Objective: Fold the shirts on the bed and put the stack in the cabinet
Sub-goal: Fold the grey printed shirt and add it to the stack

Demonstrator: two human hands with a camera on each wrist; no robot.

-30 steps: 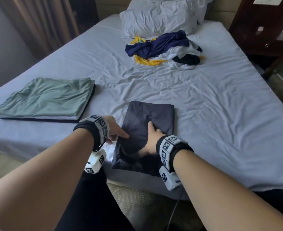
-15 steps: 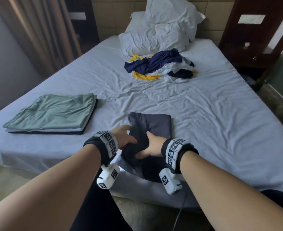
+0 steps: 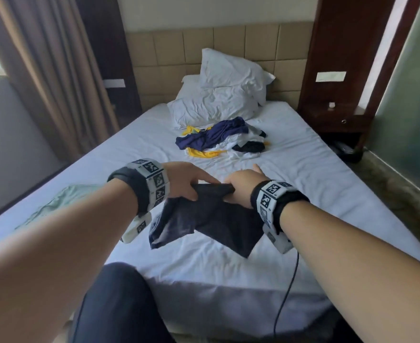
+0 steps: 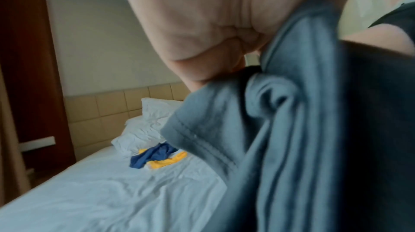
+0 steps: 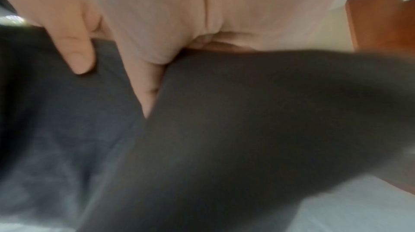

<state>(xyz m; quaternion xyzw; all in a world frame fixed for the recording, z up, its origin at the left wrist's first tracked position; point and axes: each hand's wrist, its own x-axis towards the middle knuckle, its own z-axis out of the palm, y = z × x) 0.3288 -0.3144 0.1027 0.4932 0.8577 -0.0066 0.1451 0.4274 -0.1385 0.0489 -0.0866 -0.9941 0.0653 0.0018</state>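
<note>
A folded dark grey shirt [image 3: 209,219] hangs above the bed [image 3: 290,194], held between both hands. My left hand [image 3: 186,184] grips its left upper edge, and my right hand [image 3: 241,186] grips the right upper edge. In the left wrist view the shirt [image 4: 292,147] droops from the curled fingers. The right wrist view shows the thumb [image 5: 74,47] pressed on the dark cloth [image 5: 224,129]. A stack of folded shirts with a green one on top [image 3: 63,196] lies at the left, partly hidden by my left forearm. A pile of unfolded shirts [image 3: 219,139] in navy, yellow and white sits near the pillows.
Two white pillows [image 3: 223,95] lean on the padded headboard. A dark wooden nightstand [image 3: 340,115] stands at the right of the bed. Curtains [image 3: 43,70] hang at the left. A cable [image 3: 288,288] dangles from my right wrist. My knee [image 3: 112,305] is against the bed's front edge.
Both hands have lifted the folded dark shirt off the sheet; it now hangs in the air. The head view has tilted up toward the headboard.
</note>
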